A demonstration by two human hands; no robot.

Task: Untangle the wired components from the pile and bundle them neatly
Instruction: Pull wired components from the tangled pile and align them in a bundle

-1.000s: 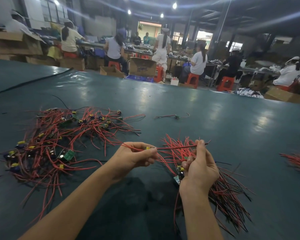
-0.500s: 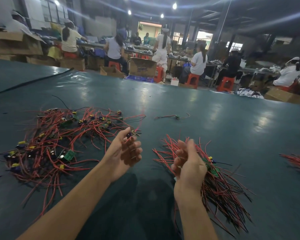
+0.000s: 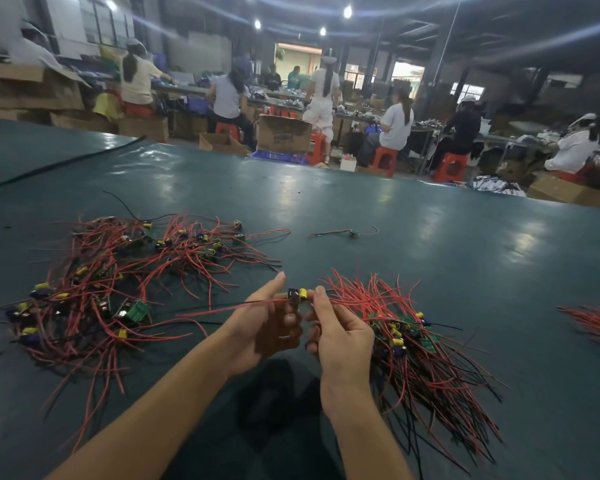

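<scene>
A tangled pile [image 3: 118, 289] of red and black wires with small green boards and yellow parts lies on the dark green table at the left. A straighter bundle [image 3: 423, 348] of the same wired components lies at the right, under my right wrist. Between them, raised off the table, my left hand [image 3: 267, 327] and my right hand [image 3: 336, 330] pinch one wired component [image 3: 298, 294] with a yellow capacitor. Its red wire trails left past my left hand.
A lone wired component [image 3: 352, 233] lies farther back on the table [image 3: 430, 258]. More red wires [image 3: 596, 323] lie at the right edge. Beyond the table's far edge, several people sit on red stools among cardboard boxes [image 3: 283, 133].
The wire stretched between both hands one second ago went onto the right bundle. My left hand reached to the tangled pile, and both hands now hold another component.
</scene>
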